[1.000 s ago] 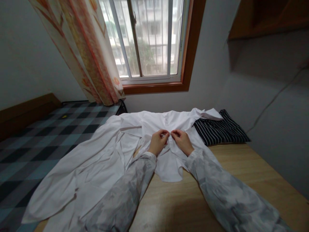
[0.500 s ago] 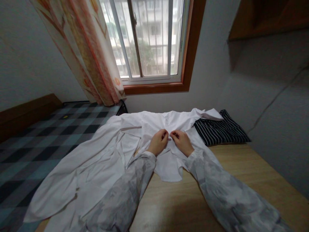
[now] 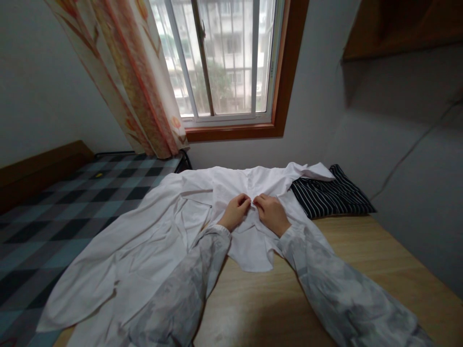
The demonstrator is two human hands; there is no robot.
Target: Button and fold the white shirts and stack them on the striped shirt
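Two hands: our left hand (image 3: 236,211) and right hand (image 3: 270,212) pinched the front edges of the crumpled white cotton shirt (image 3: 152,241).
Shirt: it lay spread on the pale wooden table (image 3: 361,270), beside a folded dark striped cloth (image 3: 331,195).
Progress: we judged the fastening near the collar underway; the lower front lay open.

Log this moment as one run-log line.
left hand: pinching shirt front | right hand: pinching shirt front | shirt: spread on table | striped cloth: beside shirt

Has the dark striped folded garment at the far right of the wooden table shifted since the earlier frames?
No. The dark striped folded garment lies at the same spot on the wooden table, beside the white shirt.
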